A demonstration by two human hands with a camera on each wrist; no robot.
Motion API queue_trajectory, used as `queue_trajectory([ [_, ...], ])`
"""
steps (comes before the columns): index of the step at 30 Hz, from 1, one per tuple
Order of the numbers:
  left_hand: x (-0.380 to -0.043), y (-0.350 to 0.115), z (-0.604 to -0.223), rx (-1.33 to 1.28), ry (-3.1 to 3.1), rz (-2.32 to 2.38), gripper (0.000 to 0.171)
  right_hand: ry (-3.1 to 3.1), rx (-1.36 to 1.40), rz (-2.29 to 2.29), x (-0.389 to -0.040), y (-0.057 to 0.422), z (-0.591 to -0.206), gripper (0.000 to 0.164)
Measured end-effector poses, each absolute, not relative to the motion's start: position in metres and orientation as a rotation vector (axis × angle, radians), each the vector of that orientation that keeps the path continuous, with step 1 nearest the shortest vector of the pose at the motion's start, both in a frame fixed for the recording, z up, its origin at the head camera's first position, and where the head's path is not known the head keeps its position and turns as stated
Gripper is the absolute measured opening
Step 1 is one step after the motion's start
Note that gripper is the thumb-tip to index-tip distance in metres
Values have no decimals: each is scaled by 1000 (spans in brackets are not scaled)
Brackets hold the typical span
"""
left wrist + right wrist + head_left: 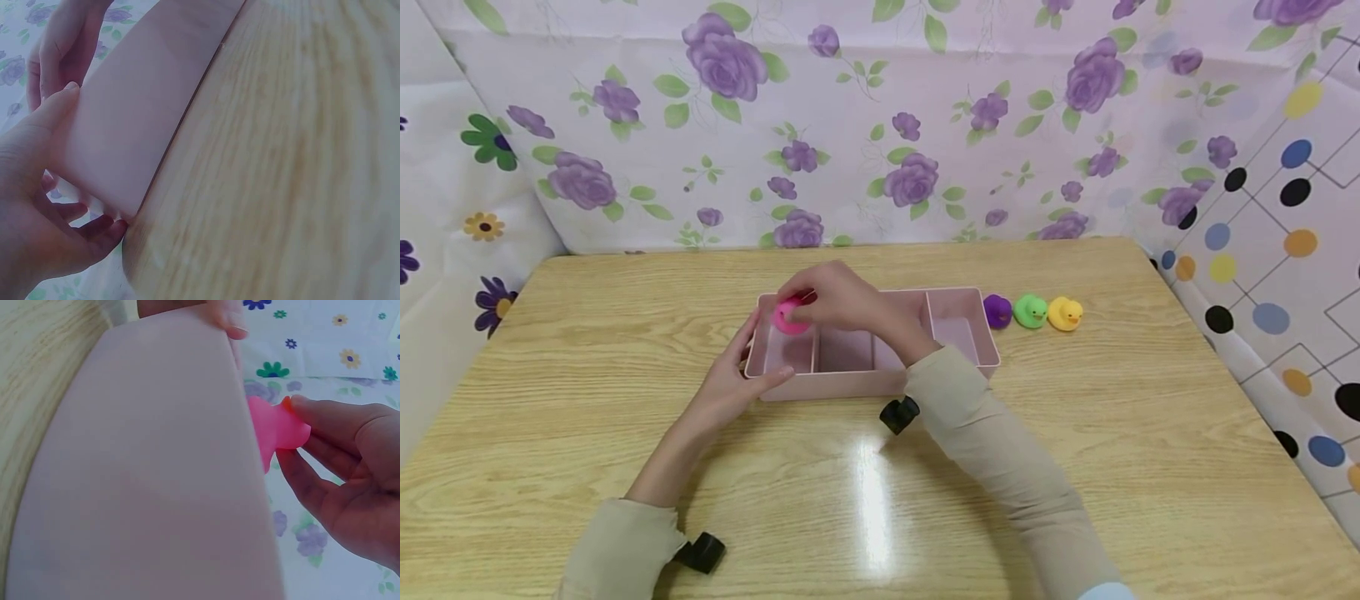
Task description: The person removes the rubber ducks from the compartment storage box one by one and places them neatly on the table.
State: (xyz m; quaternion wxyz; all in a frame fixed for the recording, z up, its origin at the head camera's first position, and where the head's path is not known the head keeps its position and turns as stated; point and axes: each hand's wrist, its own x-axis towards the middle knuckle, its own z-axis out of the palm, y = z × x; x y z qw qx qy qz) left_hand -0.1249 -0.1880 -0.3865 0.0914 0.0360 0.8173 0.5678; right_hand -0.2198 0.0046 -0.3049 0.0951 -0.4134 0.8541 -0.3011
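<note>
A pale pink divided box (842,385) lies lengthwise on the table. My right hand (844,302) pinches a pink rubber duck (789,319) by its head, over the leftmost compartment. In the right wrist view, thumb and fingers hold the duck's head (294,428), and its lower body is partly hidden behind the box wall (144,450). The left hand (727,390) grips the box at its left end, thumb over the front rim and fingers along the end wall. The left wrist view has those fingers (94,240) against the box's end.
Just past the box's right end stand a purple duck (997,312), a green duck (1031,311) and a yellow duck (1065,314) in a row. Partitions split the box into several compartments. A flowered cloth (850,183) hangs behind the wooden table (1150,417).
</note>
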Motion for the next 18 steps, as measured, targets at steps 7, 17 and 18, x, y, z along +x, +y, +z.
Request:
queue_trajectory([
  [7, -124, -187, -386, 100, 2434, 1693, 97, 2491, -1226, -934, -220, 16, -304, 25],
  [17, -124, -186, -387, 94, 2404, 1720, 97, 2491, -1217, -999, -218, 39, -299, 23],
  [18, -124, -186, -387, 96, 2401, 1723, 97, 2496, -1211, -1007, -218, 43, -298, 23],
])
